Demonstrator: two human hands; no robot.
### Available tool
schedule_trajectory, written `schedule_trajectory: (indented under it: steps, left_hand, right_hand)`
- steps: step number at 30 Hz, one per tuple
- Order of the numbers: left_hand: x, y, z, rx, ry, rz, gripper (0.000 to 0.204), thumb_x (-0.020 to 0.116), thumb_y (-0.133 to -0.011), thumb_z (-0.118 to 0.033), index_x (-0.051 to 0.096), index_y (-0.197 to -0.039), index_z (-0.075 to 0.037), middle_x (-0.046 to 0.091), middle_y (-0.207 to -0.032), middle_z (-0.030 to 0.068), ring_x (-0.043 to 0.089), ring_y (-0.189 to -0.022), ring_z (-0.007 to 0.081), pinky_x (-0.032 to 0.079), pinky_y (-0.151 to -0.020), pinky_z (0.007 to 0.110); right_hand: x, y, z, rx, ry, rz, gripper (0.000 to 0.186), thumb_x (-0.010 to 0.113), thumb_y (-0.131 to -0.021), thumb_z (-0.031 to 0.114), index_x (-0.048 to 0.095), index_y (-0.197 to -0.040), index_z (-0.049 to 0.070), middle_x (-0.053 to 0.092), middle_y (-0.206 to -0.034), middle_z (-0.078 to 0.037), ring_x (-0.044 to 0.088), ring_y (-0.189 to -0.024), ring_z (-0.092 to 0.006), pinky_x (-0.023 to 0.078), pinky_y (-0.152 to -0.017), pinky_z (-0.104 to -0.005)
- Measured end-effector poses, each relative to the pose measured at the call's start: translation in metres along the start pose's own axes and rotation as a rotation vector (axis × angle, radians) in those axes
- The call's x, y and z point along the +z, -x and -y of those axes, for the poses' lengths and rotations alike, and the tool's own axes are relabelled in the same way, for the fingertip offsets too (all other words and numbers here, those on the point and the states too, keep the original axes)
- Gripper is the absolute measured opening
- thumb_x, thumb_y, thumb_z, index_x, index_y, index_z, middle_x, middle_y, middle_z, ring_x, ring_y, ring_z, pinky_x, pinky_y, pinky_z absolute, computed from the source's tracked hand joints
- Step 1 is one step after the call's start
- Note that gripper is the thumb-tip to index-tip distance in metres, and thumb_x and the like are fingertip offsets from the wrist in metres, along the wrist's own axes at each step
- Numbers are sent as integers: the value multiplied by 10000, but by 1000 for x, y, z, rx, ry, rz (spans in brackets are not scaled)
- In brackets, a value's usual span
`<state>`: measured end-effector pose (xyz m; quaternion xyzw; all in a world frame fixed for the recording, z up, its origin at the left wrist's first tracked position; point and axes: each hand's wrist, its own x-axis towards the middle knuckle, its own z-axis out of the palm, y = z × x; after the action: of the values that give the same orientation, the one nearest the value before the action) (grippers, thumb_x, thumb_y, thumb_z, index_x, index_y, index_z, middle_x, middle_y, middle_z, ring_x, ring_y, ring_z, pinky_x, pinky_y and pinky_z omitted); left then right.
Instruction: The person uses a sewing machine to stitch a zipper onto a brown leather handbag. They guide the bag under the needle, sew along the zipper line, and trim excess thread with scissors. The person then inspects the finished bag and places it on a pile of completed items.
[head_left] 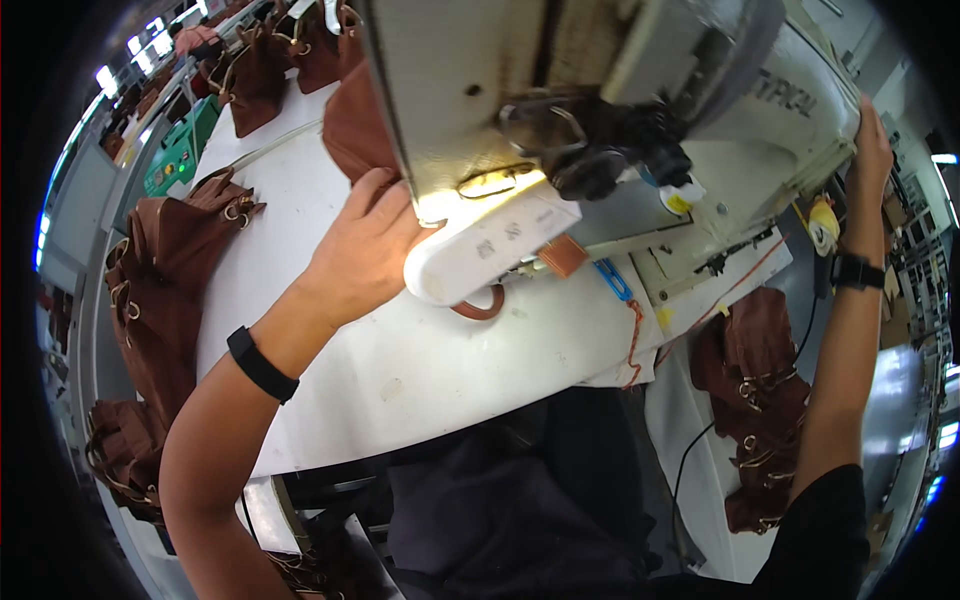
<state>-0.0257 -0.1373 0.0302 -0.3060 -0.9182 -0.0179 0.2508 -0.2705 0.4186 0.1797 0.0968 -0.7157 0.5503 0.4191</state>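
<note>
A pale sewing machine [800,150] fills the upper middle, its lamp shining over the white rounded bed arm [490,255]. My left hand [365,250] is closed at the lower edge of a brown bag [355,125], left of the machine head, with some fingertips hidden. A brown strap loop [482,305] sticks out below the bed arm, and a small brown leather piece [563,256] sits at its right side. My right hand [868,150] lies against the machine's far right end; its fingers are mostly hidden there.
Brown bags [150,300] line the left side of the white table [400,400]; others [755,400] are piled low on the right. Blue thread snips [612,280] with an orange cord lie right of the bed arm. A green box [180,150] stands at the far left, near another person [195,38].
</note>
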Motion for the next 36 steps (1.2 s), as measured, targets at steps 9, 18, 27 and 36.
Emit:
schedule_trajectory:
  steps: [9,18,27,36]
  left_hand:
    - [-31,64,-8,-306,-722,124,466,625,-913,-107,590,-1367,-9,597,-1369,103,575,-1139,287,431,-1007,443]
    - [-41,96,-76,-489,-720,276,570,685,-845,-132,558,-1397,-73,588,-1274,64,542,-1089,244,412,-910,407]
    - [-28,103,-101,-585,-556,257,524,696,-864,-139,598,-1378,-159,568,-1361,106,550,-1094,270,420,-888,431]
    - [-41,101,-104,-687,14,-28,210,803,-863,-226,755,-919,-29,681,-1283,77,571,-1138,317,463,-964,475]
  right_hand:
    - [3,-57,51,119,409,531,270,691,-938,257,756,-890,0,715,-790,-42,608,-693,-136,488,-637,-344]
    - [-10,-56,-22,-9,171,198,531,617,-1036,452,727,-1268,-13,758,-1086,-74,663,-974,-151,520,-868,-303]
    - [9,35,-31,-12,-182,-205,497,609,-1060,406,706,-1292,-23,721,-1141,-77,628,-1013,-124,508,-894,-308]
    - [-28,249,97,-164,113,273,255,540,-1076,153,709,-1076,-38,694,-958,-99,699,-1020,-208,540,-935,-375]
